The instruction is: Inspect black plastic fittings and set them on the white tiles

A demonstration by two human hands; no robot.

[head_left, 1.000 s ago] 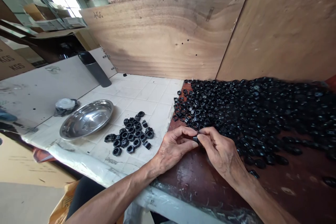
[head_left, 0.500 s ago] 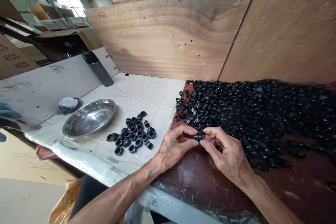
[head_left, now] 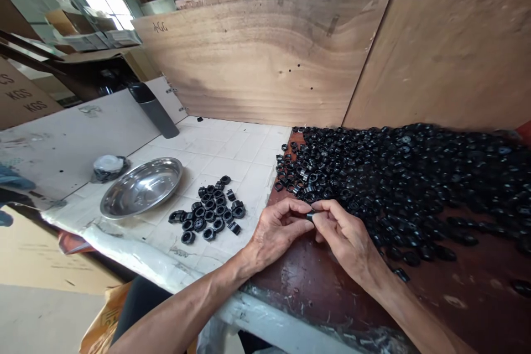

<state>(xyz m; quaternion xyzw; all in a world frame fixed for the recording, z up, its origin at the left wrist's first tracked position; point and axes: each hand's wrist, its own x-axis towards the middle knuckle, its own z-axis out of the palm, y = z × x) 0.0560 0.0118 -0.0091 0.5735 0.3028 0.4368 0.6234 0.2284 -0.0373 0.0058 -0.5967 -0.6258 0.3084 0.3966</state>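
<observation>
Between my two hands is a small black ring-like part [head_left: 310,215], mostly covered by fingers. My left hand [head_left: 279,228] pinches it from the left with thumb and forefinger. From the right, my right hand [head_left: 341,230] closes its thumb and fingertips on the same part. Just beyond the hands spreads a large heap of black ring-shaped parts [head_left: 385,168] on the dark red board [head_left: 298,282]. A smaller group of similar black rings [head_left: 210,210] lies on the white table surface to the left.
A steel bowl [head_left: 143,188] stands on the white tabletop [head_left: 228,146], beside a wrapped roundish item [head_left: 109,167]. Behind it a grey bottle [head_left: 155,112] leans near the low side panel. A tall plywood board [head_left: 257,61] closes off the back.
My right hand has moved slightly left, and its fingers now cover more of the black part. My left hand keeps its pinch in nearly the same place.
</observation>
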